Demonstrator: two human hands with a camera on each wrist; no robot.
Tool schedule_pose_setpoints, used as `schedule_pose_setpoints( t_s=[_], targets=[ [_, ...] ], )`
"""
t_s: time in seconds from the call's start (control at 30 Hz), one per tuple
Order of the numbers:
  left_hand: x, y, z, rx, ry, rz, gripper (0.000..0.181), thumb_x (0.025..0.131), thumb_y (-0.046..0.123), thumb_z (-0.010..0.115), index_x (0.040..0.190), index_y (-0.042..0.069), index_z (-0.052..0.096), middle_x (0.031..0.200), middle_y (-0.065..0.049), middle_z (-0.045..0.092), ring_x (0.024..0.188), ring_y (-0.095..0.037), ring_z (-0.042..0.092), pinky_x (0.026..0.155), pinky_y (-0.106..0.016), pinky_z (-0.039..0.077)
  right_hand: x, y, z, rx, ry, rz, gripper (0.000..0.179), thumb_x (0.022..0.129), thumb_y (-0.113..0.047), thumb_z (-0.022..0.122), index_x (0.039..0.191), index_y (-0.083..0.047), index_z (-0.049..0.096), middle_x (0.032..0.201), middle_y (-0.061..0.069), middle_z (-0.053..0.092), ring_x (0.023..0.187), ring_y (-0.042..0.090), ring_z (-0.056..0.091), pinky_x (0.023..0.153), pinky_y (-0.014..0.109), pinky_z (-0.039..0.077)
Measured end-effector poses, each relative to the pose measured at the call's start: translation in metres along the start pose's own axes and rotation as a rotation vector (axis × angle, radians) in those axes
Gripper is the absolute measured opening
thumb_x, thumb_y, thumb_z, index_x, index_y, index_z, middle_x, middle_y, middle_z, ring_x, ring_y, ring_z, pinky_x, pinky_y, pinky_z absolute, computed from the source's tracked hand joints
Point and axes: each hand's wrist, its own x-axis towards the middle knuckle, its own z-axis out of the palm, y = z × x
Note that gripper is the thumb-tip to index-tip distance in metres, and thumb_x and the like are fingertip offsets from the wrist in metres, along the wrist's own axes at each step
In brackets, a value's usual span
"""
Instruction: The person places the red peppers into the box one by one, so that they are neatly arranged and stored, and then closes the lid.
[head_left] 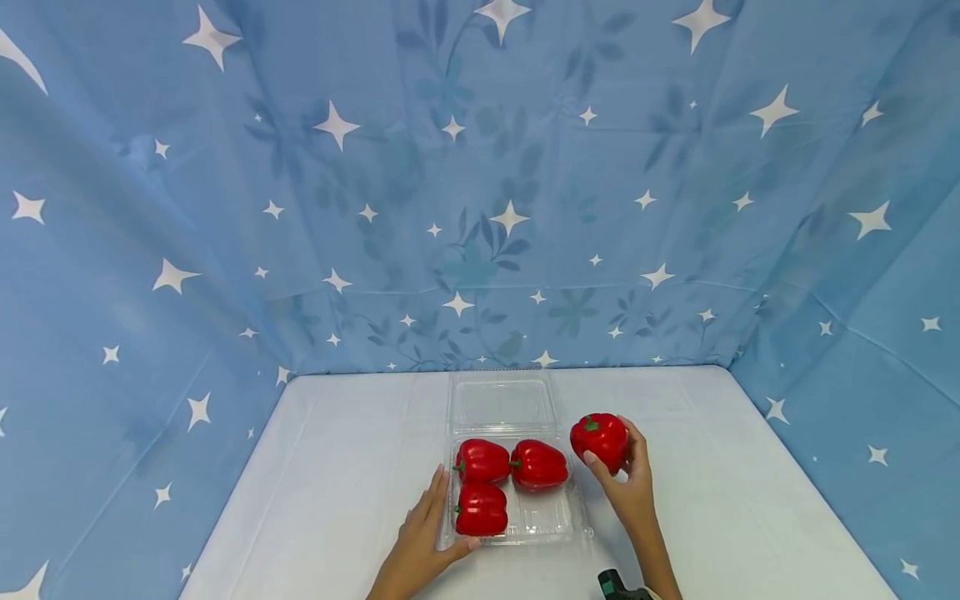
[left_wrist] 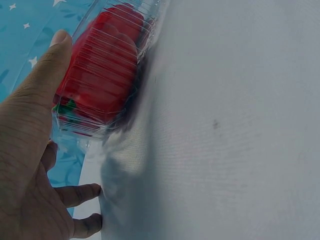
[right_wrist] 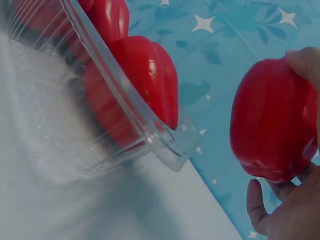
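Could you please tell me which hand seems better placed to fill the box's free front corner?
Probably the right hand: it holds a pepper beside the box, on that corner's side. The left hand is at the opposite edge, holding no pepper.

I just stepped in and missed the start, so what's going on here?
A person's right hand holds a red bell pepper just right of a clear plastic container, while the left hand rests against the container's left side. Inside are three more: a back-left pepper, a back-right pepper and a front-left pepper. The front-right space is bare, and the lid lies open toward the back.
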Motion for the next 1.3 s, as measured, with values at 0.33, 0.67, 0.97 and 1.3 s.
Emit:
schedule_pose_setpoints(
  t_s=[0.33, 0.67, 0.97, 1.3],
  targets=[
    [0.000, -0.002, 0.001, 0.004, 0.004, 0.001, 0.108, 0.078, 0.071, 0.064, 0.158, 0.021, 0.013, 0.165, -0.005, 0.016, 0.143, -0.043, 0.033, 0.102, -0.077, 0.030, -0.003, -0.005, 0.001, 0.058, -0.027, 0.009, 0.078, 0.078, -0.005, 0.079, 0.143, -0.008, 0.035, 0.137, 0.012, 0.054, 0.112, -0.005, 0.051, 0.087, 0.006, 0.047],
    [0.000, -0.001, 0.000, 0.007, 0.008, -0.004, 0.108, 0.077, 0.071, 0.064, 0.159, 0.022, 0.012, 0.165, -0.005, 0.016, 0.142, -0.044, 0.033, 0.100, -0.078, 0.030, -0.005, -0.008, 0.000, 0.082, -0.112, -0.108, 0.075, 0.075, -0.001, 0.080, 0.140, -0.007, 0.044, 0.134, 0.008, 0.054, 0.111, -0.005, 0.055, 0.087, 0.009, 0.050],
    [0.000, -0.001, 0.003, 0.010, 0.004, -0.011, 0.109, 0.077, 0.072, 0.064, 0.159, 0.024, 0.010, 0.165, -0.005, 0.016, 0.143, -0.043, 0.033, 0.102, -0.076, 0.030, -0.012, -0.012, 0.003, -0.003, -0.209, -0.124, 0.075, 0.076, -0.009, 0.081, 0.142, -0.012, 0.047, 0.135, 0.012, 0.057, 0.109, -0.009, 0.054, 0.088, 0.012, 0.049],
    [0.000, -0.001, 0.002, 0.019, 0.016, 0.000, 0.109, 0.077, 0.072, 0.063, 0.159, 0.023, 0.011, 0.164, -0.007, 0.017, 0.142, -0.043, 0.034, 0.101, -0.076, 0.031, -0.021, -0.020, 0.008, -0.156, -0.350, -0.139, 0.074, 0.073, -0.028, 0.085, 0.139, -0.020, 0.052, 0.132, 0.002, 0.061, 0.112, 0.004, 0.058, 0.089, 0.028, 0.056]
  ],
)
